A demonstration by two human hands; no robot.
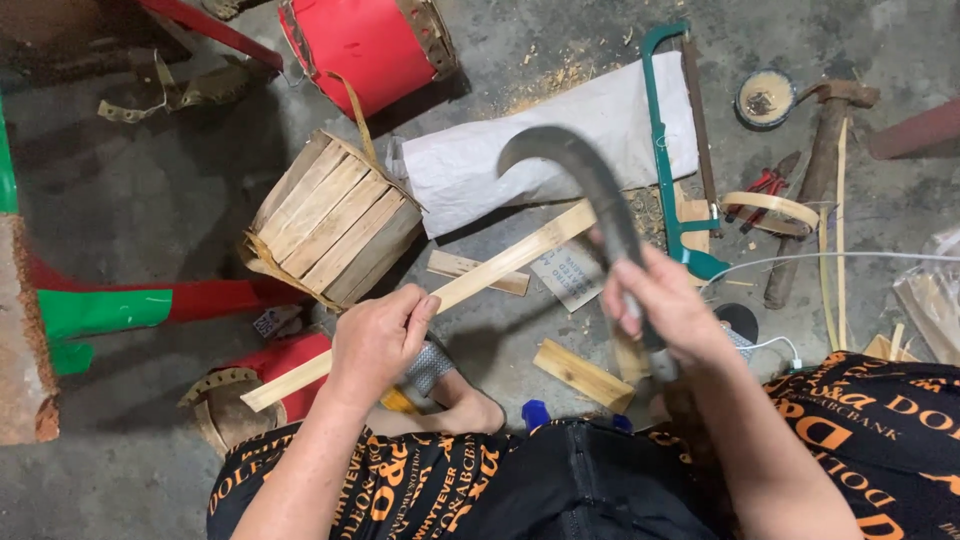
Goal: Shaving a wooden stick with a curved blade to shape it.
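Note:
My left hand (pixel 378 342) grips a long pale wooden slat (pixel 500 266) that slants from lower left up to the right. My right hand (pixel 665 305) is closed on the handle of a curved dark billhook (pixel 580 165), its blade arching up and to the left so that it meets the slat's upper end. My bare foot (pixel 470 405) rests on the concrete floor below the slat.
A wooden-slat barrel (pixel 335 218) lies on its side at left, a red drum (pixel 365 40) above it. A white sack (pixel 540 140), a green hacksaw (pixel 665 140), a hammer (pixel 815 170), a small tin (pixel 765 97) and short wood offcuts (pixel 582 375) lie around.

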